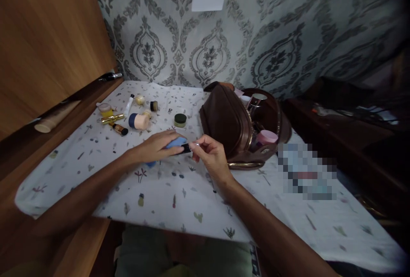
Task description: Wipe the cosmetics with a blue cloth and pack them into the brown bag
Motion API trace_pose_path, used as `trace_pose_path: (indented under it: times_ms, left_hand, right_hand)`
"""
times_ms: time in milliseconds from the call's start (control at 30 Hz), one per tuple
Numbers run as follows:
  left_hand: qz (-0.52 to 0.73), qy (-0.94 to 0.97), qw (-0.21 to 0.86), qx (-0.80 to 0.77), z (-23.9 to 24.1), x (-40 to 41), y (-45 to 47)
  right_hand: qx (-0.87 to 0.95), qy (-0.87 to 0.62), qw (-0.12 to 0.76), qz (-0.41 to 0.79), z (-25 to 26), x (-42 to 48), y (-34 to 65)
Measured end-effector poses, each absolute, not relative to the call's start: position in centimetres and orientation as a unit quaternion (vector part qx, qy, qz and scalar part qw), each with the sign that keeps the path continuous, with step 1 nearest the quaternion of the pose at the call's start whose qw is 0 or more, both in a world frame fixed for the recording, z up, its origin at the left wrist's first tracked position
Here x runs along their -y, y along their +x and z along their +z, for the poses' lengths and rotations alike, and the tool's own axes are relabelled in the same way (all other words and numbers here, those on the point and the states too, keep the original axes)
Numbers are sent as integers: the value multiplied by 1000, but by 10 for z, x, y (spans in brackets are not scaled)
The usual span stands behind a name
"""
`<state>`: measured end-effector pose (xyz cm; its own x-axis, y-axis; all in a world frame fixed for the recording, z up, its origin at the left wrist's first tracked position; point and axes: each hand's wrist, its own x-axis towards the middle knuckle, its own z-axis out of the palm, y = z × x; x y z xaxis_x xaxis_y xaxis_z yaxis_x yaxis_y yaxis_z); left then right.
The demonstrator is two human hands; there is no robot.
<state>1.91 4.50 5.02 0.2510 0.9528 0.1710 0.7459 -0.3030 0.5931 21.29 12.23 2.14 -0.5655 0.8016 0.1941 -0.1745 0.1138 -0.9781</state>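
Observation:
My left hand (156, 146) is closed on a blue cloth (177, 142), part of which also hangs out below the palm. A small black tube-like item (186, 148) sticks out from the cloth toward the right. My right hand (212, 156) pinches the right end of this item between thumb and fingers, and its exact kind is not clear. Both hands are just above the patterned white cloth on the table. Right behind my right hand stands an unzipped brown leather bag (221, 116), with a pink-lidded jar (267, 137) and other containers inside.
Several cosmetics lie at the left, among them a peach jar with a navy lid (138, 121), a gold tube (112, 118) and a white tube (129, 105). A dark-lidded jar (180, 120) stands behind my hands. A beige tube (57, 116) lies on the wooden ledge.

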Motion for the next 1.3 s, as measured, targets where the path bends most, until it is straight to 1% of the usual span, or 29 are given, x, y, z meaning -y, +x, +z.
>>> trace_pose_path:
  times_ms: [67, 100, 167, 267, 400, 467, 533, 667, 767, 833, 900, 1000, 1100, 1200, 1300]
  left_hand:
    - [238, 788, 142, -550, 50, -42, 28]
    - [221, 791, 131, -556, 50, -41, 29]
    - [184, 788, 146, -570, 49, -42, 25]
    - [146, 777, 239, -564, 50, -46, 8]
    - [148, 737, 397, -527, 57, -50, -13]
    - [163, 702, 441, -535, 62, -48, -18]
    - [187, 669, 454, -559, 66, -47, -21]
    - [311, 608, 399, -612, 69, -46, -26]
    - [425, 519, 337, -660, 68, -49, -25]
    - [471, 487, 301, -672, 68, -51, -20]
    - [489, 488, 269, -671, 71, -51, -12]
    - [480, 512, 229, -674, 79, -52, -2]
    - [445, 562, 193, -670, 89, -54, 7]
    - [376, 641, 199, -639, 94, -57, 19]
    - [309, 697, 214, -610, 94, -62, 34]
  right_hand:
    - [636, -255, 397, 611, 22, -122, 213]
    - [637, -258, 397, 608, 22, -123, 213]
    - [637, -265, 399, 604, 22, -123, 214]
    - [629, -273, 403, 606, 23, -123, 213]
    - [615, -276, 420, 608, 23, -122, 213]
    - [612, -275, 424, 608, 25, -122, 213]
    - [610, -270, 426, 611, 27, -122, 213]
    - [618, -255, 421, 613, 31, -124, 215]
    - [652, -235, 390, 606, 29, -123, 216]
    - [680, -225, 362, 597, 26, -120, 217]
    - [705, -226, 335, 583, 22, -119, 218]
    - [732, -249, 306, 556, 21, -119, 220]
    - [774, -247, 293, 504, 26, -119, 223]
    - [814, -208, 292, 458, 30, -115, 225]
    - [818, -197, 291, 456, 35, -112, 226]
